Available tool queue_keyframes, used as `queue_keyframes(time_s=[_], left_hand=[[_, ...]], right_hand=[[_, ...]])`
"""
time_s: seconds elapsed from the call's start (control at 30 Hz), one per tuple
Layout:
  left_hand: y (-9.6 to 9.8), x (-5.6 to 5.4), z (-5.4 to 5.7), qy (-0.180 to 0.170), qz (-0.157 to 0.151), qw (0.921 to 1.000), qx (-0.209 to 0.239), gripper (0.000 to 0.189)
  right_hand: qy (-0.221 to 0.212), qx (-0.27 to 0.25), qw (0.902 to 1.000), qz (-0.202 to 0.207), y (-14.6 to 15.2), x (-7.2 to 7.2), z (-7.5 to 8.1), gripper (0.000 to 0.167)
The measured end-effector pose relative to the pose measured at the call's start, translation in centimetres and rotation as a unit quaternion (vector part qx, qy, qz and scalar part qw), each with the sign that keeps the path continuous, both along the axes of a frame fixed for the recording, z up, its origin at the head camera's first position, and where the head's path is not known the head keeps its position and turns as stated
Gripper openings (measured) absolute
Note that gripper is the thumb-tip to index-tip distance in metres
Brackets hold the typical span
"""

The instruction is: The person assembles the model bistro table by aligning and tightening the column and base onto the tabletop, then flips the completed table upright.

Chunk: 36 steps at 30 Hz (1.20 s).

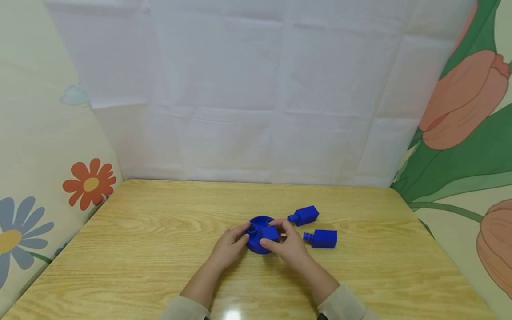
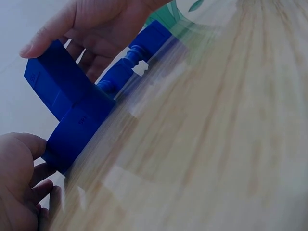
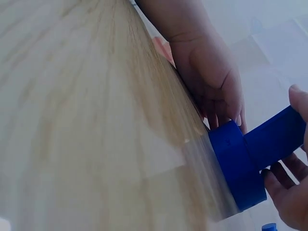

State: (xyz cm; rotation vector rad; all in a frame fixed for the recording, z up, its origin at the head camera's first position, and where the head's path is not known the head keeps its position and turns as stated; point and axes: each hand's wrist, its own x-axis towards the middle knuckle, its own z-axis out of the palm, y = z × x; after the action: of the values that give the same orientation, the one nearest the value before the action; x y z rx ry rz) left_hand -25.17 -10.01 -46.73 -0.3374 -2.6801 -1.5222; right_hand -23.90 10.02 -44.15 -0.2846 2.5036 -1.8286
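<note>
A round blue base (image 1: 258,249) with socket holes in its top lies on the wooden table in the head view. My left hand (image 1: 230,246) holds its left rim, thumb at the front and fingers farther back. A blue square-sided block (image 1: 270,233) stands upright on the base, gripped between the thumb and fingers of my right hand (image 1: 294,249). The left wrist view shows this block (image 2: 60,79) rising from the base (image 2: 79,127), its lower end meeting the top. Any stem beneath the block is hidden.
Two more blue blocks with ridged, narrower stems lie on their sides to the right, one farther back (image 1: 307,215) and one nearer (image 1: 325,239). Their stems point left toward the base. A white cloth (image 1: 224,111) hangs behind the table's back edge.
</note>
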Motion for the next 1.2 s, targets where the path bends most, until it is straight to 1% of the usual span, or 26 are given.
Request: queue_keyframes(time_s=[0.13,0.27,0.37,0.4,0.43,0.5,0.57,0.63,0.7,0.77,0.83,0.9,0.97,1.03,1.13,1.2], left_hand=[[0.0,0.0,0.1,-0.009,0.0,1.0,0.001,0.039],[0.0,-0.2,0.0,-0.007,-0.004,1.0,0.0,0.039],[0.1,-0.3,-0.3,0.01,-0.008,0.9999,-0.009,0.038],[0.1,-0.3,-0.4,0.011,-0.005,0.9999,-0.01,0.038],[0.1,-0.3,-0.5,0.019,-0.005,0.9997,-0.014,0.038],[0.1,-0.3,-0.7,0.029,-0.004,0.9993,-0.022,0.038],[0.1,-0.2,-0.8,0.03,0.0,0.9993,-0.024,0.038],[0.0,-0.2,-0.8,0.028,0.004,0.9993,-0.025,0.038],[0.0,-0.2,-0.8,0.027,0.008,0.9994,-0.021,0.04],[-0.1,-0.1,-0.9,0.026,0.015,0.9995,-0.013,0.043],[0.0,0.0,-0.8,0.025,0.025,0.9994,0.0,0.046],[0.1,0.2,-0.7,0.028,0.037,0.9987,0.02,0.047],[0.5,0.4,-0.5,0.036,0.052,0.997,0.045,0.047],[1.0,0.8,-0.2,0.055,0.059,0.994,0.074,0.045],[2.0,1.2,0.0,0.093,0.057,0.988,0.109,0.04],[2.6,1.4,0.1,0.117,0.05,0.9843,0.122,0.038]], right_hand=[[-0.01,-0.015,0.9998,0.001,-0.1,0.3,0.1,0.046],[-0.009,-0.021,0.9997,-0.002,-0.1,0.4,0.1,0.046],[-0.006,-0.021,0.9998,-0.005,0.0,0.4,-0.1,0.047],[-0.005,-0.02,0.9998,-0.003,0.0,0.4,-0.2,0.048],[-0.003,-0.019,0.9998,0.0,0.0,0.3,-0.3,0.049],[-0.001,-0.023,0.9997,0.011,0.1,0.3,-0.4,0.054],[0.003,-0.028,0.9993,0.023,0.2,0.3,-0.5,0.058],[0.017,-0.044,0.9984,0.031,0.6,0.3,-0.5,0.06],[0.046,-0.065,0.9963,0.032,1.1,0.3,-0.3,0.056],[0.079,-0.076,0.9938,0.019,1.8,0.2,-0.2,0.05],[0.108,-0.076,0.9912,0.0,2.8,0.0,-0.1,0.045],[0.115,-0.06,0.9912,-0.026,3.9,-0.2,0.0,0.043],[0.107,-0.037,0.992,-0.055,5.1,-0.4,0.2,0.042],[0.094,-0.009,0.9925,-0.077,6.5,-0.6,0.3,0.043],[0.085,0.035,0.9908,-0.1,8.5,-0.9,0.4,0.045],[0.08,0.065,0.9887,-0.109,9.9,-1.1,0.4,0.047]])
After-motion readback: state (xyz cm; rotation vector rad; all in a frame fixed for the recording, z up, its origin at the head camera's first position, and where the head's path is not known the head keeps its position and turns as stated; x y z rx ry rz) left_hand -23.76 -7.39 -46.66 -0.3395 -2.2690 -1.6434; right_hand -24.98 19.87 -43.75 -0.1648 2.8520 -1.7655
